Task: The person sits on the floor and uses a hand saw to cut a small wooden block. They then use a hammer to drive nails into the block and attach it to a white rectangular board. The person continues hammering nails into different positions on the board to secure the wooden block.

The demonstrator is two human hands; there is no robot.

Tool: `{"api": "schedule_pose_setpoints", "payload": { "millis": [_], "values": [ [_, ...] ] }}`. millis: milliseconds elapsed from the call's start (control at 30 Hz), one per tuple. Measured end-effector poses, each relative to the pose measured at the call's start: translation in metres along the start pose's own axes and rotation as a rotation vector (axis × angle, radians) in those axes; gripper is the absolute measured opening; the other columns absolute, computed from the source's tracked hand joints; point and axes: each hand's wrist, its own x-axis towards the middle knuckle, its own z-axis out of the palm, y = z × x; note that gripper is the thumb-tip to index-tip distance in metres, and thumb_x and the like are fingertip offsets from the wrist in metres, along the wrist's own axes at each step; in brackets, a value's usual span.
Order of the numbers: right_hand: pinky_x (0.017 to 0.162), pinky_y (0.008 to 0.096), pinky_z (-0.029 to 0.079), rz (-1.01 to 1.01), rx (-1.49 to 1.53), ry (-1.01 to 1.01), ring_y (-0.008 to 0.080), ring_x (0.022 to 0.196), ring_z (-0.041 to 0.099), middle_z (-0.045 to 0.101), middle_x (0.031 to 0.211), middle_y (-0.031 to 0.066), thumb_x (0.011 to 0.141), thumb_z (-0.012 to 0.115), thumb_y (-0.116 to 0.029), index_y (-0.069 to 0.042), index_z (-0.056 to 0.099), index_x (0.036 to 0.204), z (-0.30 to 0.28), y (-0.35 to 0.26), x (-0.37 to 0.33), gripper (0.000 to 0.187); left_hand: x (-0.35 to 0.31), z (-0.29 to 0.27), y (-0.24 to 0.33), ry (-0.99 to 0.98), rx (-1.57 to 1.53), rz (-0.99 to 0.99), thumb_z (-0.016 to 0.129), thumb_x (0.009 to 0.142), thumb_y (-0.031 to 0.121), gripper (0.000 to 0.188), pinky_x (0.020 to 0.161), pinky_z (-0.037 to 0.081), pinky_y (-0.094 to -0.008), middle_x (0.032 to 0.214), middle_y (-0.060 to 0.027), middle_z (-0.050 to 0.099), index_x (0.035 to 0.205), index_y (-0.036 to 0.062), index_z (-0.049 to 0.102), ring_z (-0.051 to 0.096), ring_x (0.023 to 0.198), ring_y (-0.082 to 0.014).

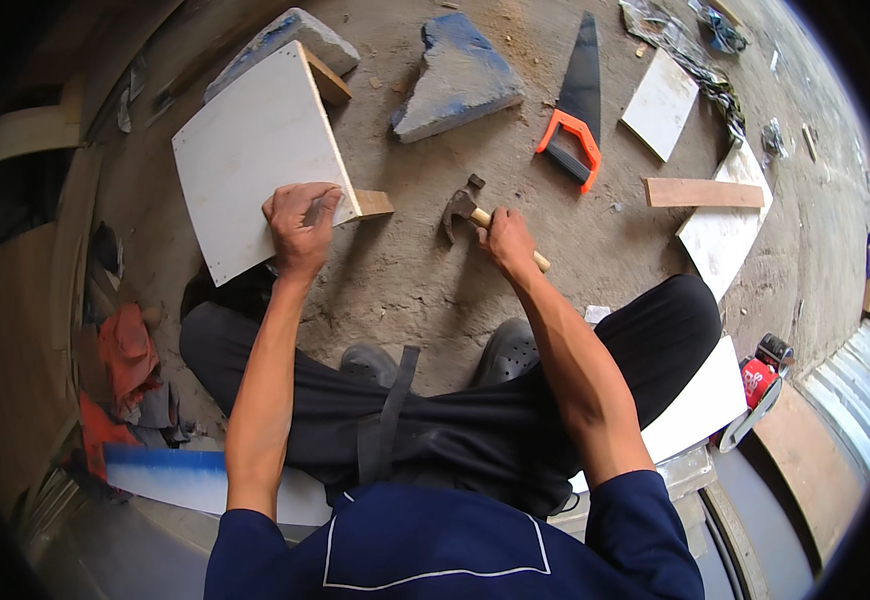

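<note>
We see the left hand (pixel 303 232) curled at the right edge of the white panel (pixel 245 165), knuckles up; its fingertips are hidden, so we cannot fairly tell whether it grips the edge, pinches something small or merely rests there. Its place at that edge would suit steadying the panel. The right hand (pixel 508 242) is closed around the hammer (pixel 478 215), well up the handle with the butt poking out behind; we judge that such a short hold favours control over force. The hammer's head points far and left, apart from the panel.

Our left arm runs nearly straight from sleeve to wrist. The right reaches far and inward, slightly bent, so both hands meet the work ahead of our spread knees.

The panel sits on the floor (pixel 395 275) at far left, wood showing under it: a block (pixel 375 204) juts out past its right edge, just beside the left hand, and seems to prop it up. Beyond lies a concrete chunk (pixel 455 80). Farther right, the saw (pixel 580 115) lies with its orange handle toward us, seemingly handy for the right hand. Right of it are a white offcut (pixel 661 105) and a wood strip (pixel 700 193), which lies partly across another board (pixel 725 240).
</note>
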Motion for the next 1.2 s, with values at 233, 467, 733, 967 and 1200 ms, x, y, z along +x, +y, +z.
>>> {"api": "schedule_pose_setpoints", "payload": {
  "millis": [233, 467, 733, 967, 1200],
  "values": [
    [0.083, 0.0500, 0.051, -0.034, -0.061, 0.001, 0.0389, 0.107, 0.055, 0.055, 0.109, 0.0198, 0.087, 0.065, -0.025, -0.002, 0.053, 0.108, 0.0071, 0.0059, 0.0039, 0.033, 0.0015, 0.0009, 0.0020, 0.014, 0.017, 0.040, 0.073, 0.086, 0.019, 0.010, 0.091, 0.037, -0.0335, 0.091, 0.0003, 0.070, 0.091, 0.0101, 0.072, 0.059, 0.092, -0.0185],
    [0.084, 0.0497, 0.051, -0.038, -0.087, -0.001, 0.0391, 0.107, 0.055, 0.056, 0.109, 0.0194, 0.087, 0.066, -0.024, -0.003, 0.053, 0.108, 0.0064, 0.0050, 0.0059, 0.033, 0.0007, -0.0017, 0.0029, 0.025, -0.067, -0.020, 0.075, 0.083, 0.016, 0.010, 0.090, 0.037, -0.0335, 0.090, 0.0013, 0.070, 0.091, 0.0114, 0.073, 0.059, 0.091, -0.0177],
    [0.081, 0.0493, 0.052, -0.036, -0.111, -0.006, 0.0374, 0.105, 0.057, 0.057, 0.108, 0.0175, 0.088, 0.065, -0.026, -0.005, 0.054, 0.107, 0.0070, 0.0051, 0.0085, 0.031, 0.0014, -0.0014, 0.0034, 0.015, -0.057, -0.045, 0.077, 0.081, 0.017, 0.009, 0.090, 0.037, -0.0326, 0.086, 0.0023, 0.072, 0.089, 0.0123, 0.075, 0.059, 0.092, -0.0185],
    [0.081, 0.0494, 0.052, -0.046, -0.083, 0.014, 0.0375, 0.104, 0.057, 0.058, 0.107, 0.0180, 0.086, 0.067, -0.027, -0.004, 0.054, 0.106, 0.0046, 0.0036, 0.0066, 0.033, -0.0004, -0.0005, 0.0041, -0.009, -0.070, -0.122, 0.077, 0.081, 0.016, 0.012, 0.093, 0.038, -0.0337, 0.090, 0.0003, 0.072, 0.092, 0.0110, 0.076, 0.058, 0.095, -0.0200],
    [0.081, 0.0494, 0.052, -0.038, -0.096, 0.035, 0.0367, 0.105, 0.057, 0.058, 0.107, 0.0177, 0.086, 0.068, -0.026, -0.004, 0.054, 0.106, 0.0073, 0.0028, 0.0065, 0.033, 0.0021, 0.0005, 0.0050, 0.013, -0.040, -0.032, 0.075, 0.082, 0.016, 0.010, 0.091, 0.036, -0.0326, 0.085, 0.0031, 0.071, 0.090, 0.0107, 0.077, 0.059, 0.092, -0.0166]
  ]
}}
